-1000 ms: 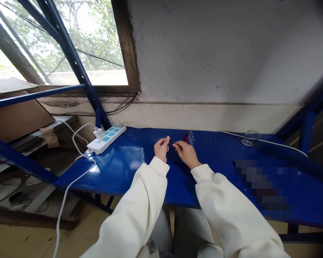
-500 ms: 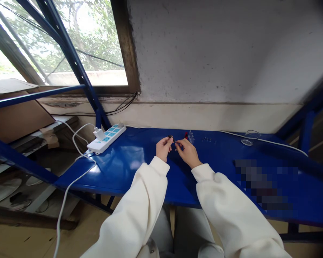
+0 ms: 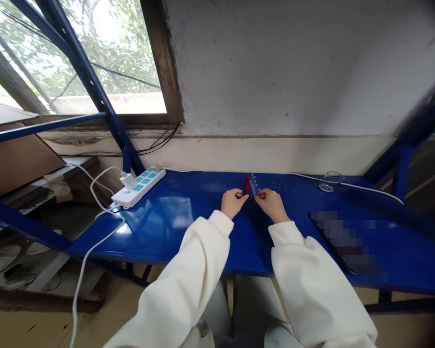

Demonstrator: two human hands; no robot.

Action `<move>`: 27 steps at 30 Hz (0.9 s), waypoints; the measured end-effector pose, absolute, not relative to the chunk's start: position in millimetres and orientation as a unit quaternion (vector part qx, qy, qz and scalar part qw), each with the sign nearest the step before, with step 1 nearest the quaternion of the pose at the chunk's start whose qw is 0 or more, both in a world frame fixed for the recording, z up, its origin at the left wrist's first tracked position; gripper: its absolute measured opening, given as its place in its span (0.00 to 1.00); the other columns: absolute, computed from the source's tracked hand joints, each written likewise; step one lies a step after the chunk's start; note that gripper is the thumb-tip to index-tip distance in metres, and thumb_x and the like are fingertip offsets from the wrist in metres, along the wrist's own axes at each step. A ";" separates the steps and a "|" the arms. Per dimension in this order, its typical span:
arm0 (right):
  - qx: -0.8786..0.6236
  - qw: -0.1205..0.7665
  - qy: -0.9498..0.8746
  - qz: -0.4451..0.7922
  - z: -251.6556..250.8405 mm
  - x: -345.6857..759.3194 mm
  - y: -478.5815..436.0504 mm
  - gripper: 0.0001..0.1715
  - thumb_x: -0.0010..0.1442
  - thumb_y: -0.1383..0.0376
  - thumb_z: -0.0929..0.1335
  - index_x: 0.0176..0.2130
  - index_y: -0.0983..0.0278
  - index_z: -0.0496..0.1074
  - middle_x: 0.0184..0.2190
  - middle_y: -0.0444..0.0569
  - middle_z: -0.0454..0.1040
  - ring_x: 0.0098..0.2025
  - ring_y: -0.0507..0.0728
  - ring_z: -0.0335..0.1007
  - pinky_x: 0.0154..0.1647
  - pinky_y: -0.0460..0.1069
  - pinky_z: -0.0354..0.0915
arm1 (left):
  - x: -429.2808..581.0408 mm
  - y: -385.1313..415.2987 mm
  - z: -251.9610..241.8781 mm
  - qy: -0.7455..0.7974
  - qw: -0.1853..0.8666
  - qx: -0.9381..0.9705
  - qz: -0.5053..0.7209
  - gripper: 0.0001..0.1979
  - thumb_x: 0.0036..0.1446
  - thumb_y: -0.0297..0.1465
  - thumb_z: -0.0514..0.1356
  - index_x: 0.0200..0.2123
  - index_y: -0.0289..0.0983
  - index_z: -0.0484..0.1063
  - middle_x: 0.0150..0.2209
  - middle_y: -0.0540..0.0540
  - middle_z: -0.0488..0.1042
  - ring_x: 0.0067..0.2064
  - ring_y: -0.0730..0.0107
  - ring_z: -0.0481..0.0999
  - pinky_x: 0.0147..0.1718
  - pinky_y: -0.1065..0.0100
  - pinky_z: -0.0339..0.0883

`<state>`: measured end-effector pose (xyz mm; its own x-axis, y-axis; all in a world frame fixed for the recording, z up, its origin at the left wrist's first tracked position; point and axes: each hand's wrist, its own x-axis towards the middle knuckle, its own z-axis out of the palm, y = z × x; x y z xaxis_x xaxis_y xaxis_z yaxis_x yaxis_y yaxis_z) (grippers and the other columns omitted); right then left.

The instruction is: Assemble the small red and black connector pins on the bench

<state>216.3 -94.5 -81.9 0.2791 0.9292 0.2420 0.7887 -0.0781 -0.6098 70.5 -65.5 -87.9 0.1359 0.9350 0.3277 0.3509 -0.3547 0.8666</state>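
My left hand (image 3: pixel 233 203) is over the blue table, its thumb and fingers closed in a pinch. A small dark bit shows at its fingertips, too small to name. Just beyond those fingertips lies a slim red thing with a dark lower end (image 3: pixel 247 183). My right hand (image 3: pixel 271 204) is pinched too, its fingertips at the near end of a row of clear, knobbly plastic pieces (image 3: pixel 253 182). Whether these fingers grip that row or only touch it I cannot tell. Several tiny clear pieces (image 3: pixel 276 185) lie to the right, beyond my right hand.
A white power strip (image 3: pixel 139 187) with a plug and cable sits at the left of the blue table (image 3: pixel 203 241). A clear round cup (image 3: pixel 329 181) stands at the back right near a white cable. A dark flat object (image 3: pixel 333 241), partly blurred, lies at the right.
My hands, together over a small dark part before, have moved apart and to the right. They are now beside the red thing and the clear plastic row. The view has shifted slightly.
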 end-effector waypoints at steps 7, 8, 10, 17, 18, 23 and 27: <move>-0.774 0.258 -0.573 0.073 -86.4 209.4 -91.0 0.11 0.51 0.60 0.64 0.33 0.62 0.71 0.31 0.49 0.75 0.37 0.57 0.70 0.31 0.46 0.58 | 87.5 -60.5 -86.2 0.534 0.155 0.746 0.365 0.05 0.47 0.33 0.60 0.26 0.37 0.73 0.28 0.47 0.71 0.30 0.70 0.69 0.29 0.69 0.60; -0.778 0.249 -0.573 0.072 -87.3 208.8 -90.5 0.11 0.52 0.60 0.64 0.34 0.62 0.71 0.31 0.50 0.75 0.37 0.57 0.70 0.31 0.46 0.58 | 87.8 -60.2 -88.0 0.540 0.135 0.752 0.352 0.05 0.47 0.33 0.60 0.26 0.37 0.73 0.29 0.46 0.71 0.31 0.69 0.69 0.30 0.69 0.60; -0.782 0.234 -0.573 0.072 -89.3 208.3 -89.5 0.12 0.52 0.60 0.63 0.35 0.63 0.71 0.32 0.51 0.74 0.37 0.58 0.70 0.31 0.46 0.59 | 88.3 -60.3 -92.2 0.550 0.101 0.764 0.323 0.05 0.47 0.33 0.60 0.26 0.37 0.74 0.30 0.45 0.70 0.34 0.67 0.69 0.31 0.67 0.60; -0.792 0.209 -0.568 0.082 -93.4 208.7 -88.4 0.13 0.53 0.60 0.63 0.37 0.63 0.70 0.35 0.52 0.74 0.39 0.59 0.70 0.32 0.48 0.60 | 87.4 -64.1 -97.7 0.555 0.048 0.778 0.291 0.10 0.49 0.37 0.59 0.32 0.37 0.73 0.34 0.44 0.70 0.39 0.61 0.67 0.35 0.63 0.58; -0.792 0.209 -0.568 0.084 -93.2 208.8 -88.7 0.14 0.53 0.59 0.63 0.38 0.63 0.70 0.35 0.52 0.74 0.39 0.59 0.70 0.32 0.48 0.60 | 86.1 -65.4 -96.6 0.551 0.045 0.778 0.298 0.11 0.49 0.38 0.58 0.34 0.37 0.72 0.36 0.44 0.70 0.39 0.61 0.67 0.35 0.63 0.58; -0.795 0.197 -0.567 0.087 -91.4 208.4 -90.2 0.15 0.53 0.58 0.63 0.39 0.63 0.70 0.35 0.52 0.74 0.39 0.59 0.70 0.33 0.48 0.60 | 77.8 -74.7 -89.7 0.499 0.016 0.804 0.324 0.17 0.53 0.35 0.56 0.47 0.40 0.65 0.42 0.45 0.69 0.43 0.63 0.65 0.38 0.64 0.57; -0.797 0.196 -0.565 0.084 -91.2 208.2 -90.1 0.15 0.53 0.59 0.63 0.39 0.63 0.70 0.36 0.52 0.74 0.40 0.59 0.70 0.34 0.48 0.60 | 74.8 -79.0 -89.1 0.476 0.003 0.832 0.283 0.17 0.56 0.33 0.52 0.50 0.43 0.64 0.41 0.46 0.69 0.43 0.63 0.64 0.37 0.64 0.56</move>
<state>208.2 -90.1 -91.2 0.3474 0.9336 0.0874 0.8677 -0.2847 -0.4076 74.8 -79.0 -89.1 0.3856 0.7949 0.4685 0.7914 -0.5460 0.2750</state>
